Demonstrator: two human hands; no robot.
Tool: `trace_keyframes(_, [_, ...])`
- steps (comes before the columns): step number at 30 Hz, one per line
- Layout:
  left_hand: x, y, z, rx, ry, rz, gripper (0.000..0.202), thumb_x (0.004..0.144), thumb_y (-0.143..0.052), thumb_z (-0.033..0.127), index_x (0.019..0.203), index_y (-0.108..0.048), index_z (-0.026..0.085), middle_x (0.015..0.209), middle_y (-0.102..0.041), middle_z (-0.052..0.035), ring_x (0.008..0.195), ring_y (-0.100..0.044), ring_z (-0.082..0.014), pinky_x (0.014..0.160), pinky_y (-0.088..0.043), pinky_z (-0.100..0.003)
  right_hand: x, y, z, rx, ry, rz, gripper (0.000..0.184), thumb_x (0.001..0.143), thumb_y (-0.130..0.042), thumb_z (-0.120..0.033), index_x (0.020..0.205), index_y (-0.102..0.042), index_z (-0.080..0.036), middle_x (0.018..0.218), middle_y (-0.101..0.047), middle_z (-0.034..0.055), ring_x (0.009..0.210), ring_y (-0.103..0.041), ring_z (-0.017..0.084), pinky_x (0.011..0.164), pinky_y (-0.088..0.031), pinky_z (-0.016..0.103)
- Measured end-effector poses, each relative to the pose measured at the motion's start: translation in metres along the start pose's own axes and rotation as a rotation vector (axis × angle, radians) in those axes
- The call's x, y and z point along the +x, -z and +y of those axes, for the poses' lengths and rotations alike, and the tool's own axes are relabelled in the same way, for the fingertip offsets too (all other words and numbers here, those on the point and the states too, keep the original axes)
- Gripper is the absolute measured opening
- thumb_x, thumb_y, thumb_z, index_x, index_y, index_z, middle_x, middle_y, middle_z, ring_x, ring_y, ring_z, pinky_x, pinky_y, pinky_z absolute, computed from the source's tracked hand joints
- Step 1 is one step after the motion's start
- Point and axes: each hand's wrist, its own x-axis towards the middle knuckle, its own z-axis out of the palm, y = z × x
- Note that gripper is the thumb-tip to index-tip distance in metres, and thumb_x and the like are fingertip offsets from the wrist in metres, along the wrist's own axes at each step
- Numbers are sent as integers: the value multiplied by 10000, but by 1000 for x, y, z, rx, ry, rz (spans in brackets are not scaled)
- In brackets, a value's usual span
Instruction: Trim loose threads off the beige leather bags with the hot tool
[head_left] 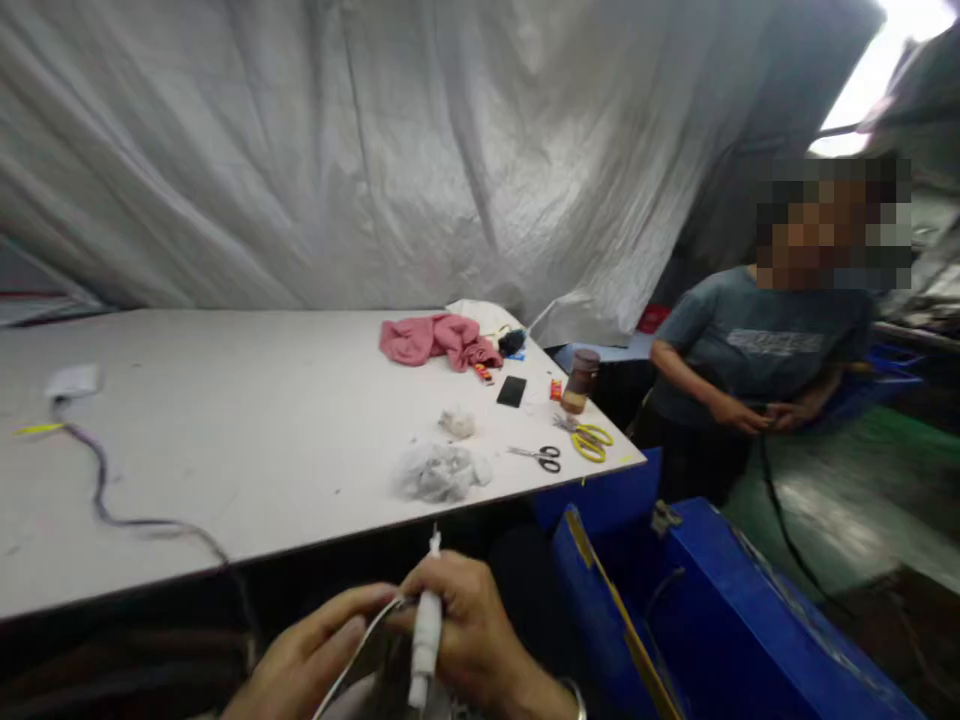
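In the head view, low in the middle, my right hand is closed around a white stick-shaped tool with a thin pointed tip at its upper end. The handle looks wrapped in white material. My left hand is beside it, its fingers closed on a thin white cable that runs down toward me. The cable's upper end meets the fingertips of both hands, and its exact end is hidden there. Both hands are in front of the near edge of a white table.
On the table are crumpled plastic, black-handled scissors, yellow-handled scissors, a jar, a pink cloth and a dark cord. Blue bins stand at right. Behind them a person holds a black cable.
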Motion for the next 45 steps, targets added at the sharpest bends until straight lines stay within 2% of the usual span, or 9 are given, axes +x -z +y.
trace_keyframes(4, [-16,-17,26,-100,-69,-77,596,813,-689,662,1177,-741,193,1255,-731,-119,1216,-627,-354,1091,-471,-451,-1,-1,3,46,-170,-72,262,849,-739,-422,733,-722,-188,671,-637,3,621,-561,129,599,-410,234])
trace_keyframes(8, [-17,-15,32,-139,-62,-183,530,855,-678,497,1270,-683,166,1287,-701,-131,1214,-625,-332,1072,-471,-455,-2,-5,10,130,-276,-147,213,846,-737,-380,746,-709,-194,646,-619,-8,594,-529,125,564,-406,225])
trace_keyframes(13, [-19,-12,39,177,-104,-154,455,790,-623,147,1234,-701,215,1241,-687,-67,1177,-621,-268,1038,-468,-383,-4,-10,16,176,-317,-192,173,846,-726,-345,756,-706,-198,631,-586,-19,603,-515,125,554,-399,218])
trace_keyframes(18, [-16,-12,48,296,-123,-165,527,782,-655,122,1290,-678,257,1251,-677,-29,1169,-623,-236,1024,-468,-324,-2,-11,22,127,-298,-189,128,846,-728,-304,770,-717,-201,697,-625,-6,649,-558,134,609,-432,230])
trace_keyframes(21, [-10,-12,41,252,-106,-164,490,801,-708,173,1282,-699,263,1245,-692,-29,1178,-624,-240,1035,-461,-320,-2,-13,27,117,-300,-200,158,865,-733,-334,780,-733,-200,733,-647,4,668,-582,138,635,-445,240])
trace_keyframes(31, [17,-24,-8,61,17,-18,153,845,-706,230,936,-828,213,1044,-741,-66,1049,-669,-244,971,-480,-321,2,-13,45,153,-342,-316,256,959,-653,-366,781,-718,-193,756,-675,15,695,-609,135,650,-452,229])
trace_keyframes(34, [21,-28,-9,64,50,41,173,866,-676,243,944,-829,220,1073,-738,-69,1049,-671,-242,966,-486,-322,6,-1,53,199,-371,-349,320,1020,-554,-460,935,-731,-208,782,-712,23,695,-637,142,633,-472,226])
trace_keyframes(39, [34,-35,-15,97,112,113,210,893,-632,281,934,-832,228,1002,-762,-66,993,-687,-240,922,-501,-320,18,22,78,196,-429,-102,442,1063,-432,-517,1297,-674,-230,890,-757,46,776,-692,172,748,-549,279])
trace_keyframes(45, [53,-45,-30,127,120,129,249,908,-598,338,862,-801,201,930,-739,-73,934,-680,-239,861,-503,-318,52,40,108,-20,-403,220,391,1023,-527,-512,1141,-733,-202,803,-660,28,723,-606,163,717,-530,294])
